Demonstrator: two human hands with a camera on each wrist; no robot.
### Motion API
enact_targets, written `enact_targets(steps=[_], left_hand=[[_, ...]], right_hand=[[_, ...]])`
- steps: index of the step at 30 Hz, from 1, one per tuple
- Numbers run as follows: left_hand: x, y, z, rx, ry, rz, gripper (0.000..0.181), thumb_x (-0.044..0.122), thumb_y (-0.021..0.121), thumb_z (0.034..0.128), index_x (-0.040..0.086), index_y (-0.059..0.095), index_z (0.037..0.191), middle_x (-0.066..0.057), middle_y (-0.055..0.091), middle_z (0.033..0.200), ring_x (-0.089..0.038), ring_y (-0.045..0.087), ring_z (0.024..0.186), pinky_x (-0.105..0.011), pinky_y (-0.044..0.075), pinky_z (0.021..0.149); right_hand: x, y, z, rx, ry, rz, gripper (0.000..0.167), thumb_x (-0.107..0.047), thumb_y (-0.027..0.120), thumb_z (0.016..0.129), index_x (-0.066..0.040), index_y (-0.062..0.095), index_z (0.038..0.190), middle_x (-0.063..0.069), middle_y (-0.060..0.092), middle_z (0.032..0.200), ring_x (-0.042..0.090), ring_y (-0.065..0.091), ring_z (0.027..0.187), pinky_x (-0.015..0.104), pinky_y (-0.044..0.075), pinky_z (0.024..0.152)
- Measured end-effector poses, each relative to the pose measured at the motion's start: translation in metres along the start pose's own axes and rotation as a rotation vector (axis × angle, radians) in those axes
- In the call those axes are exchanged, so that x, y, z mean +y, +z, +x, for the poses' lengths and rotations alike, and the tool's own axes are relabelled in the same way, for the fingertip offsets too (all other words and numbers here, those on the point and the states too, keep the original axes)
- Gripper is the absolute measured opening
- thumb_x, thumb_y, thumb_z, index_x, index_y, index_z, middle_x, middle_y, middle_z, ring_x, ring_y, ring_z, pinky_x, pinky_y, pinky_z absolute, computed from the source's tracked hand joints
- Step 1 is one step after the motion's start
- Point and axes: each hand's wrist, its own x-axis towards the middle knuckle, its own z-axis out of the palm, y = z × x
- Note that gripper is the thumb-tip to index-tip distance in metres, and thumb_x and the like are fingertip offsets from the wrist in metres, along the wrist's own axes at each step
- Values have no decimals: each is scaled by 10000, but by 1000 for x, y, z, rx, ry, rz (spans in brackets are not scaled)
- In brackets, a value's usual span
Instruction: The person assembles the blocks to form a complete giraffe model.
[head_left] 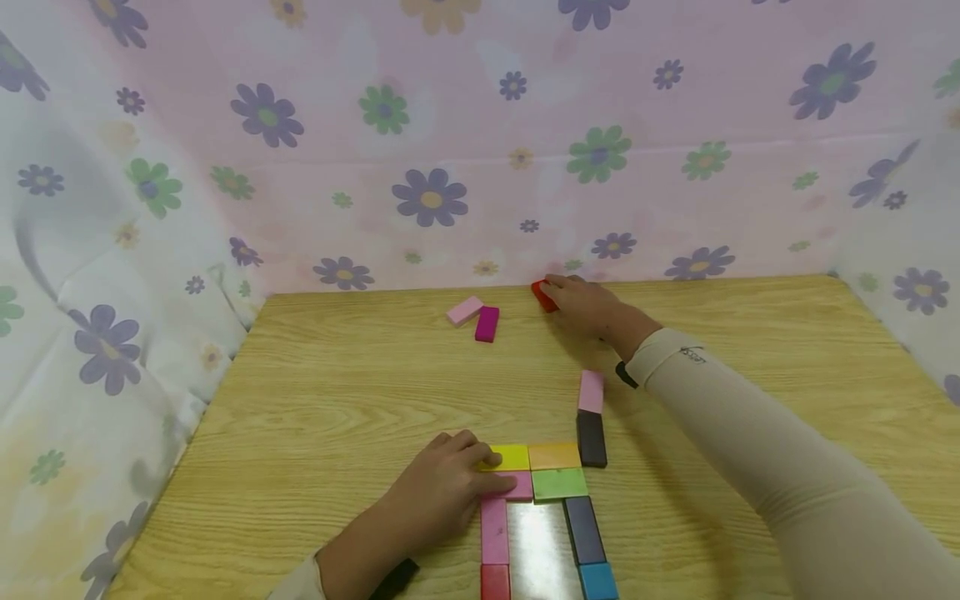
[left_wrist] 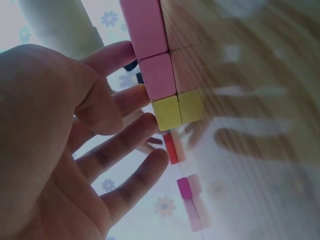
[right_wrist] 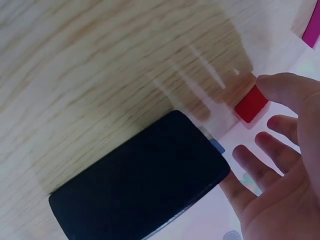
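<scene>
At the far edge of the table my right hand (head_left: 588, 307) reaches over a red block (head_left: 544, 296). In the right wrist view the thumb tip overlaps that red block (right_wrist: 251, 104), while the other fingers stand spread with a gap to it. My left hand (head_left: 442, 483) rests at a layout of flat blocks. Its fingertips lie on the yellow block (head_left: 510, 457) and the pink block (head_left: 519, 486) below it. Seen from the left wrist, those fingers are loosely extended beside the yellow block (left_wrist: 166, 113). Next to these two sit an orange block (head_left: 553, 456) and a green block (head_left: 559, 483).
Two legs run toward me: pink (head_left: 494, 532) over red (head_left: 495, 582), and dark grey (head_left: 584, 530) over blue (head_left: 598, 581). A black block (head_left: 592, 440) and pink block (head_left: 591, 392) extend away. Loose light pink (head_left: 465, 311) and magenta (head_left: 487, 324) blocks lie near the flowered backdrop (head_left: 480, 192).
</scene>
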Motion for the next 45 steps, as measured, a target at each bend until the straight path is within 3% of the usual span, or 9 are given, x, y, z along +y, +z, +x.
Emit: enact_targets(steps=[12, 19, 25, 34, 45], left_hand=[[2, 0, 0, -23, -11, -5, 332, 154, 647, 943, 366, 740, 1182, 44, 699, 1127, -142, 593, 1054, -318, 501, 884], [2, 0, 1, -21, -10, -7, 333, 153, 650, 940, 363, 740, 1184, 42, 697, 1127, -142, 593, 1052, -323, 502, 888], [3, 0, 1, -9, -1, 1, 326, 153, 654, 935, 358, 746, 1171, 45, 698, 1122, -142, 595, 1048, -323, 504, 878], [2, 1, 0, 0, -2, -5, 324, 146, 653, 935, 355, 749, 1165, 40, 699, 1112, -148, 598, 1037, -324, 505, 870], [2, 0, 0, 8, 0, -16, 307, 151, 655, 940, 343, 755, 1158, 36, 704, 1113, -153, 603, 1034, -325, 511, 861]], right_hand=[[7, 7, 5, -18, -29, -13, 569, -90, 447, 1040, 8, 252, 1565, 194, 229, 1643, 384, 239, 1512, 534, 290, 1186], [7, 4, -1, 16, -15, 65, 565, -154, 540, 1018, -29, 334, 1529, 226, 465, 1493, 399, 503, 1309, 531, 440, 1049], [11, 4, -10, 38, -31, 95, 635, -224, 613, 995, -42, 349, 1543, 234, 415, 1526, 418, 520, 1292, 548, 457, 1041], [19, 8, -24, 74, -44, 191, 664, -217, 715, 899, -40, 460, 1486, 219, 528, 1327, 306, 584, 1023, 439, 541, 859], [30, 11, -55, 107, -70, 322, 638, -210, 767, 880, -2, 519, 1430, 217, 517, 1262, 274, 605, 957, 403, 551, 806]])
